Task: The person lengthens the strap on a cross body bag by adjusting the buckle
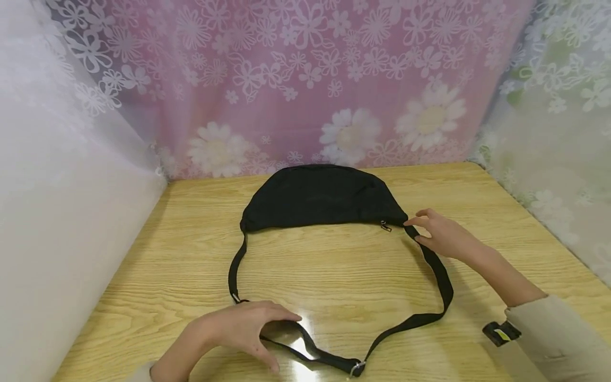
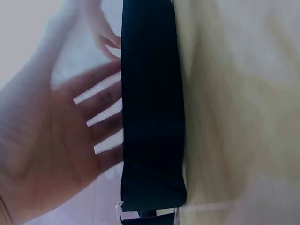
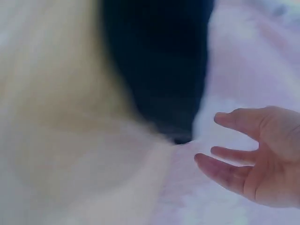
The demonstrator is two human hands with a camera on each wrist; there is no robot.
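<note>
A black waist bag [image 1: 320, 196] lies on the wooden table, its curved side toward the back and a small zipper pull [image 1: 385, 226] at its lower right. Its black strap [image 1: 441, 276] loops toward the front, with a metal slider [image 1: 357, 367] near the front edge. My left hand [image 1: 243, 329] is over the front left of the strap, thumb and fingers spread. In the left wrist view, a wide strap section [image 2: 152, 108] hides its fingertips. Beside the bag's right corner is my right hand [image 1: 446, 233], fingers loosely bent and apart. Whether it touches the strap is unclear.
A pink flowered curtain [image 1: 305, 79] hangs behind the table [image 1: 191, 254]. Pale sheer curtains stand along the left [image 1: 71, 185] and right sides. A small black device [image 1: 501, 333] is at the right sleeve.
</note>
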